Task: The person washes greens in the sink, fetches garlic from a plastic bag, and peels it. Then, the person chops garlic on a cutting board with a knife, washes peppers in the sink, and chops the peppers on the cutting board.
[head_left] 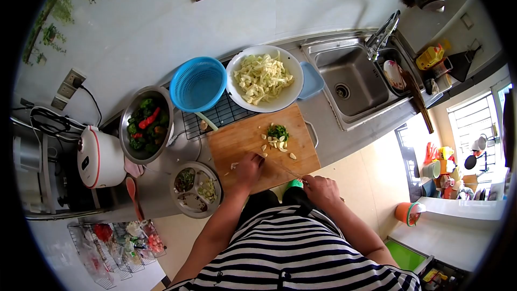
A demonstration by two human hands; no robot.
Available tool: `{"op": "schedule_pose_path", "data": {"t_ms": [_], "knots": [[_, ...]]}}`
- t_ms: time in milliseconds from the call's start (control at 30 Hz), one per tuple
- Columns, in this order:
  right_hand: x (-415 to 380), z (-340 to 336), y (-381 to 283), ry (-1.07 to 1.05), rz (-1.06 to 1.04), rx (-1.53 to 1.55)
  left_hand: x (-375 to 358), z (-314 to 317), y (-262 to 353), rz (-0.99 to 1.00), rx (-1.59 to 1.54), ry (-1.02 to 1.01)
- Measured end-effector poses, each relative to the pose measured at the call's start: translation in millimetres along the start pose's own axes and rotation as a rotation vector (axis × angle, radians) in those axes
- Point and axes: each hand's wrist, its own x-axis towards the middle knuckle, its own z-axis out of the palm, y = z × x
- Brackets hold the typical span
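My right hand (321, 189) is wrapped round the handle of a knife (288, 171), whose thin blade points left over the wooden cutting board (229, 143). On the board's front part my left hand (250, 168) is closed, fingers bent, with a pale garlic clove (263, 155) at the fingertips near the blade's tip. Just beyond lie several peeled garlic cloves (278, 144) beside a small heap of chopped greens (278, 130). Small pale scraps (233, 166) rest left of my left hand.
Behind the board stand a white basin (294, 83) of cut cauliflower and a blue colander (198, 83). A steel bowl (127, 148) of peppers and a divided plate (195, 213) are leftward, near a white rice cooker (102, 159). The sink (350, 83) is at right.
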Motion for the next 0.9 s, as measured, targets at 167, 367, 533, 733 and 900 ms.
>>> {"op": "schedule_pose_path", "data": {"t_ms": [167, 367, 533, 733, 900], "knots": [[16, 16, 2, -0.023, 0.016, -0.035, -4, 11, -14, 0.049, 0.015, 0.025], [4, 1, 5, -0.026, 0.015, 0.055, -4, 5, -6, 0.013, -0.077, 0.018], [5, -1, 3, -0.120, 0.054, 0.018, -3, 4, -6, 0.006, -0.068, 0.002], [25, 19, 3, -0.020, 0.015, 0.066, -5, 13, -18, 0.081, 0.006, 0.045], [8, -1, 4, -0.071, 0.024, 0.055, -6, 6, -6, 0.001, -0.027, -0.001]]}}
